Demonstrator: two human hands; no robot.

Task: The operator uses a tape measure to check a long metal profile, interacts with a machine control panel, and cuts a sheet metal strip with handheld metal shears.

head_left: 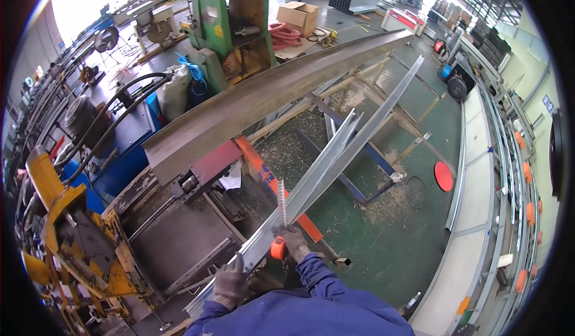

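A long galvanized steel channel runs diagonally from beside my lower left to the far right, with another length lying alongside it. My left hand, in a grey glove, grips the near part of the channel by its edge. In my gloved right hand is an orange tape measure, held against the channel's right side. Its pale blade is pulled out across the channel and sticks out past the far edge. The fingertips of both hands are partly hidden.
An orange beam and a blue frame lie under the channels. A wide, brownish steel trough stretches beyond them. Yellow machinery stands at left, a green machine behind. Shavings litter the green floor; a red disc is at right.
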